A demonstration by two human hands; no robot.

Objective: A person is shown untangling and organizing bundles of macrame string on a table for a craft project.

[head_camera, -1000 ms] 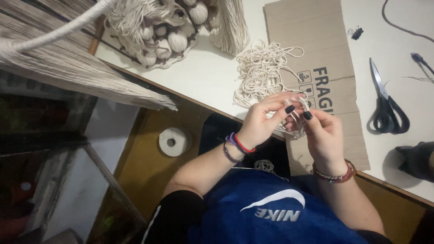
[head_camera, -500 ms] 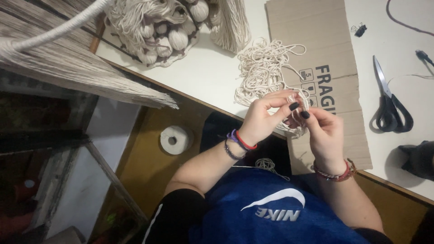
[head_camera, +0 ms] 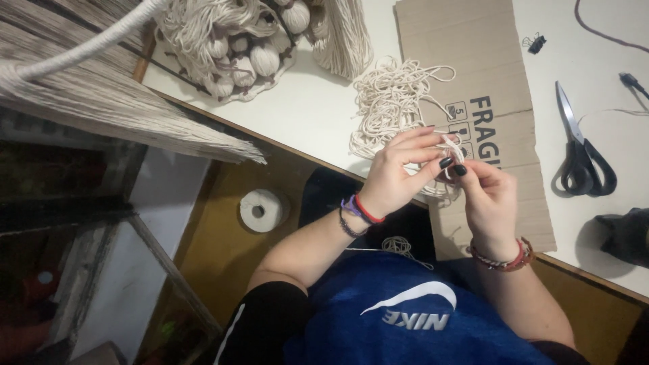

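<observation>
My left hand (head_camera: 395,177) and my right hand (head_camera: 488,196) both pinch closed on a short piece of cream cord (head_camera: 451,154), just over the near edge of the cardboard sheet (head_camera: 473,61). I judge I am tying or wrapping it; next needs a firm, even pull. The loose cord pile (head_camera: 389,101) lies at the cardboard's left edge, scissors (head_camera: 580,152) at its right.
</observation>
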